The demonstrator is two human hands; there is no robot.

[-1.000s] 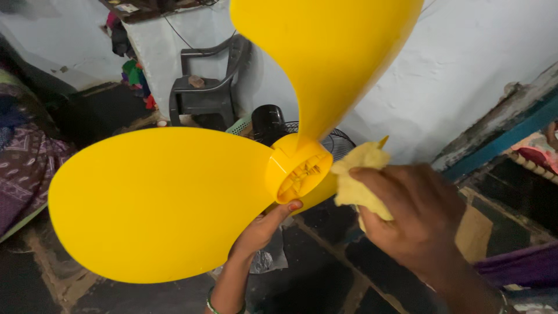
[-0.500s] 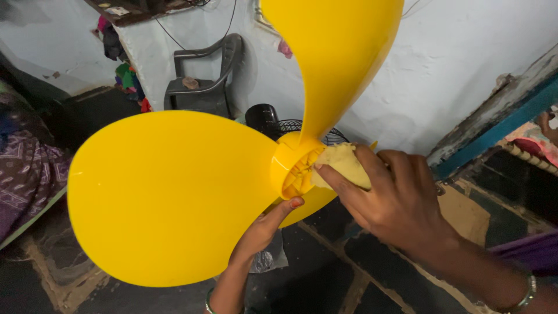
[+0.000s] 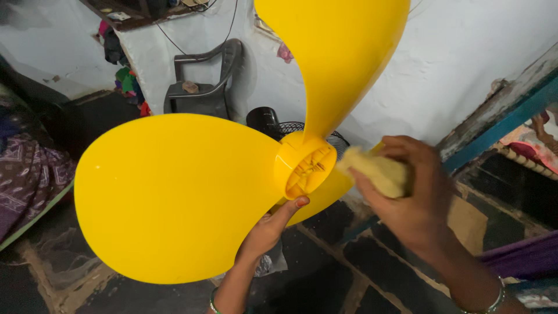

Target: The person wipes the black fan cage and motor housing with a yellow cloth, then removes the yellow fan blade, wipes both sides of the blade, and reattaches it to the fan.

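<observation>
— Left hand [image 3: 268,228]?
— Reaching up from below, fingers closed on the lower edge of the yellow fan blade [image 3: 174,195], thumb pressed up against the underside of the hub [image 3: 306,166]. Thin bangles at the wrist.
— And the right hand [image 3: 407,195]?
— Curled around a pale yellow cloth [image 3: 375,170], fingers and thumb pinched tight on it. Cloth end pushed toward the hub, touching or just short of it; hard to tell which, slightly blurred. Bangle at that wrist too.
— Where does the fan blade sit?
— Held up in the air between both hands: one broad lobe spreading out left of the left hand, another rising straight above the hub, a third mostly hidden behind the right hand and the cloth.
— Beyond the hands?
— Grey plastic chair [image 3: 206,81] well behind the left lobe, against a white wall [image 3: 465,64]. Dark fan motor and wire guard [image 3: 279,125] just behind the hub. Dark patchy floor [image 3: 325,273] beneath both wrists.
</observation>
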